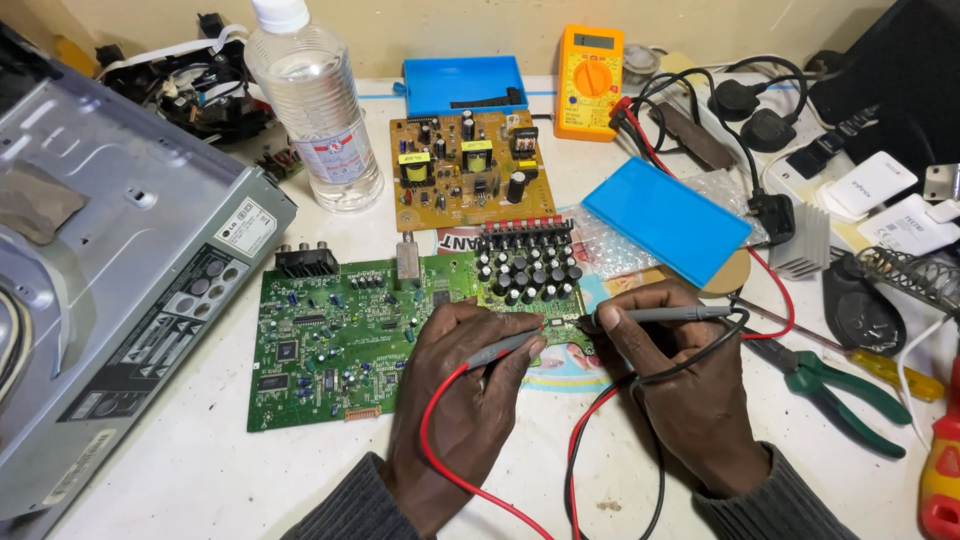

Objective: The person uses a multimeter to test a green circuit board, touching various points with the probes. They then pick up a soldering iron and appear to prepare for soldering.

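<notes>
Low over the green circuit board (340, 340), left hand (465, 400) grip pinching the red-lead probe (505, 348), right hand (680, 385) the black-lead probe (660, 314).

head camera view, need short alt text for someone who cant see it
Two hands press meter probes onto a green circuit board: left hand with the red-lead probe, right hand with the black-lead probe. An orange multimeter sits behind.

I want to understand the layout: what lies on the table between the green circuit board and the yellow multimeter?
In the head view, a brown circuit board lies between the green circuit board and the yellow multimeter.
</notes>
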